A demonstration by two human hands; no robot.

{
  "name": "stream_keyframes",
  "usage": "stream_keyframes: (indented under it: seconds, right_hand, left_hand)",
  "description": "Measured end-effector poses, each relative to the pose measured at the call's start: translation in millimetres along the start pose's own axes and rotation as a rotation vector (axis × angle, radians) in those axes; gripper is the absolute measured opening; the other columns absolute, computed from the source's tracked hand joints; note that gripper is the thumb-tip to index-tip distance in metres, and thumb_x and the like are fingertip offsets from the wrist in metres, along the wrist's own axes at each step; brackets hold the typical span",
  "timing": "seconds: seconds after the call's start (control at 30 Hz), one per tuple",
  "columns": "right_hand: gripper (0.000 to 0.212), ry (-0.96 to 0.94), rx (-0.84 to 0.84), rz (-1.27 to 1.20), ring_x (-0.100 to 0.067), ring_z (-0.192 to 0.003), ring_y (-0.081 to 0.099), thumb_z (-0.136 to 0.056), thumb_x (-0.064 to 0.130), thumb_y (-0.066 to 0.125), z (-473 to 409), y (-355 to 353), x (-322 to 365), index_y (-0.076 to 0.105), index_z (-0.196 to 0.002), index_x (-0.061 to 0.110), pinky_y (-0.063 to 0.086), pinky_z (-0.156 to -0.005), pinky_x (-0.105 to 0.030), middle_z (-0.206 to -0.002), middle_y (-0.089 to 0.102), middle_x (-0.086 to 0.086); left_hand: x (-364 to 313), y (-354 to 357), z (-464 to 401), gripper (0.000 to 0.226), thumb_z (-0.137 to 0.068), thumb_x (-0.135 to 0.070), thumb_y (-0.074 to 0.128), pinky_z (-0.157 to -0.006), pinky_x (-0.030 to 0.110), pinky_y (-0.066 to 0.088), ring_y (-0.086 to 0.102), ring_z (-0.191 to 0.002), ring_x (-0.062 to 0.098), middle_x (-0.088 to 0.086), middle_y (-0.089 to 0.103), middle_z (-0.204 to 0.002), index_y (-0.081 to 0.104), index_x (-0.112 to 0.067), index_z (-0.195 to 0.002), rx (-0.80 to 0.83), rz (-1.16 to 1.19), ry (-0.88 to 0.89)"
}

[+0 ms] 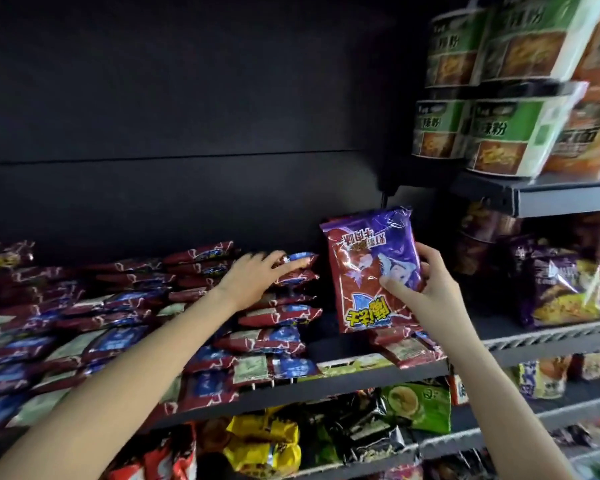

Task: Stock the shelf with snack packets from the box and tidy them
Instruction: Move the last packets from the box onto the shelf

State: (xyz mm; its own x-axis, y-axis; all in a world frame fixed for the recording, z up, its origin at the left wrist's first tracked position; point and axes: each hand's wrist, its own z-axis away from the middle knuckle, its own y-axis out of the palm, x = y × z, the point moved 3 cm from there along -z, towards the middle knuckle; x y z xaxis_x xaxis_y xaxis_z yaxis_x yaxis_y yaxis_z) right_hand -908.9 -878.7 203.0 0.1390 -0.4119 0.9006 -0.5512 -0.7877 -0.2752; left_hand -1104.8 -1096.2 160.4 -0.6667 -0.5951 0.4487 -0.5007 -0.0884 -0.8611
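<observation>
My right hand (426, 285) grips a red and purple snack packet (368, 271), held upright and upside down above the shelf's (329, 384) right end. Thumb lies across its front, fingers wrap the right edge. My left hand (257, 275) reaches over the stacked red and blue snack packets (278, 317), with straight fingers resting on the top packet of the rightmost stack. Several more stacks of the same packets (84, 327) fill the shelf to the left. No box is in view.
Green noodle cups (492, 129) stand on a higher shelf at the upper right. Purple and yellow packets (561, 289) sit on the neighbouring shelf to the right. Below are yellow, green and black bags (326, 431). The dark back panel (187, 116) rises behind the stacks.
</observation>
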Motion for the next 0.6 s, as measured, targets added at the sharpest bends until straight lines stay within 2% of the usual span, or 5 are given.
stream_keyframes:
  seconds: [0.13, 0.27, 0.4, 0.5, 0.6]
  right_hand:
    - [0.067, -0.266, 0.007, 0.282, -0.012, -0.098, 0.062, -0.078, 0.026, 0.076, -30.8, 21.4, 16.3, 0.042, -0.136, 0.023, 0.053, -0.085, -0.035, -0.114, 0.061, 0.004]
    - [0.063, -0.541, 0.015, 0.666, -0.026, -0.100, 0.061, -0.081, 0.028, 0.069, -62.8, 60.1, 46.3, 0.040, -0.137, 0.023, 0.049, -0.079, -0.037, -0.126, 0.052, -0.002]
    - [0.057, -0.752, 0.089, 1.092, -0.032, -0.097, 0.063, -0.087, 0.017, 0.058, -90.4, 122.1, 67.8, 0.033, -0.137, 0.021, 0.046, -0.069, -0.036, -0.126, 0.052, -0.006]
    - [0.054, -0.861, 0.258, 1.354, -0.029, -0.109, 0.060, -0.091, 0.012, 0.053, -107.8, 170.9, 66.4, 0.037, -0.140, 0.024, 0.045, -0.081, -0.034, -0.128, 0.053, -0.003]
    - [0.045, -0.875, 0.471, 1.479, -0.027, -0.118, 0.054, -0.092, 0.011, 0.054, -120.6, 206.9, 54.0, 0.047, -0.135, 0.023, 0.044, -0.089, -0.035, -0.132, 0.052, -0.003]
  left_hand:
    - [7.7, -1.1, 18.0, 0.061, -0.100, -0.042, 0.033, -0.105, 0.039, 0.035, 0.037, -0.130, 0.029, 0.007, 0.013, -0.156, -0.008, -0.046, -0.145, 0.207, 0.108, 0.031]
    - [10.5, -7.8, 29.9, 0.062, -0.096, -0.051, 0.033, -0.089, 0.039, 0.050, 0.055, -0.114, 0.027, 0.009, 0.038, -0.146, 0.002, -0.038, -0.148, 0.049, 0.128, 0.077]
    - [11.8, -8.5, 32.1, 0.066, -0.094, -0.047, 0.047, -0.075, 0.031, 0.053, 0.062, -0.099, 0.019, 0.003, 0.058, -0.124, 0.018, -0.023, -0.149, -0.055, 0.176, -0.057]
    - [13.1, -3.0, 30.2, 0.059, -0.094, -0.051, 0.044, -0.087, 0.031, 0.049, 0.053, -0.120, 0.018, -0.004, 0.040, -0.146, 0.026, -0.029, -0.146, -0.038, 0.206, -0.030]
    - [19.1, -2.1, 36.6, 0.062, -0.093, -0.060, 0.033, -0.106, 0.033, 0.034, 0.032, -0.136, 0.013, -0.011, 0.022, -0.154, 0.015, -0.038, -0.148, 0.067, 0.373, -0.061]
